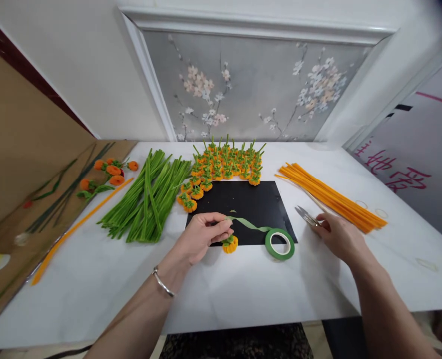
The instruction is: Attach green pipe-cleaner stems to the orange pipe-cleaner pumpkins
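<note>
My left hand (206, 237), with a silver bangle at the wrist, pinches the end of a green tape strip (249, 224) over the black mat's front edge. Just below its fingertips is an orange flower with a green top (230, 244); whether the fingers also hold it is hidden. The strip runs right to a green tape roll (280, 244) at the mat's front right corner. My right hand (336, 237) has its fingers closed on the handles of small silver scissors (307, 216), whose blades point back and left, right of the black mat (243, 202).
Many orange flowers (226, 164) with upright green stems stand behind the mat. Green stems (149, 199) lie left, orange stems (329, 197) right. Farther left are finished-looking orange flowers (114, 170) and one long orange strip (79, 229). A wall rises behind the white table (221, 299).
</note>
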Action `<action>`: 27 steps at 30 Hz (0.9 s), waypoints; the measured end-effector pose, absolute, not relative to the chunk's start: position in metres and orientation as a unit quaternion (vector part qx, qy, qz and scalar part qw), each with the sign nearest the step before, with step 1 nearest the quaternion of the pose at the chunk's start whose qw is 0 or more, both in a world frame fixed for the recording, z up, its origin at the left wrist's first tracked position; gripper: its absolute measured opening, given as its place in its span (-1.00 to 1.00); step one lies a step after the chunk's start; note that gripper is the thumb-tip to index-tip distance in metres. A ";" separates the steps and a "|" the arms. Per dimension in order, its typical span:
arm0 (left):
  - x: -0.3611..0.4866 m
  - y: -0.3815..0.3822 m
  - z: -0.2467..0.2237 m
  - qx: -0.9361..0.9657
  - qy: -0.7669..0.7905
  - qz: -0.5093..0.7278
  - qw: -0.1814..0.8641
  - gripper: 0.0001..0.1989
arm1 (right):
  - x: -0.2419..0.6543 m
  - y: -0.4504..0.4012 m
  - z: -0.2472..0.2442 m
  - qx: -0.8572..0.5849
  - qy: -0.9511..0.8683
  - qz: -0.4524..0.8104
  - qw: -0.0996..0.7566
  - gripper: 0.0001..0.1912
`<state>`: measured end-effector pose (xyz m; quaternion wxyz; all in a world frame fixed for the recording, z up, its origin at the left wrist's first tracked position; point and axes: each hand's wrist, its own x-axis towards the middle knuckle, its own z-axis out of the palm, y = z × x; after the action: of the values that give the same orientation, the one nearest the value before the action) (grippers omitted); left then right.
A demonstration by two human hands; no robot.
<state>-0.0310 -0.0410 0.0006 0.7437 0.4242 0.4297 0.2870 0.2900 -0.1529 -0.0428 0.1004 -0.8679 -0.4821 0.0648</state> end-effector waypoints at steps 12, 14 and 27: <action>-0.033 -0.049 0.007 0.440 0.409 0.283 0.748 -0.70 | 0.116 -0.180 0.002 -0.594 -0.508 0.428 0.454 -0.76; -0.035 -0.049 0.010 0.442 0.412 0.283 0.745 -0.69 | 0.105 -0.177 -0.002 -0.625 -0.501 0.394 0.450 -0.72; -0.040 -0.050 0.011 0.472 0.411 0.258 0.736 -0.69 | 0.083 -0.157 -0.021 -0.563 -0.325 0.560 0.514 -0.53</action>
<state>-0.0401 -0.0500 0.0114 0.7361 0.4720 0.4108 0.2580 0.0830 -0.1571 -0.0214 0.5140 -0.5629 -0.3251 0.5597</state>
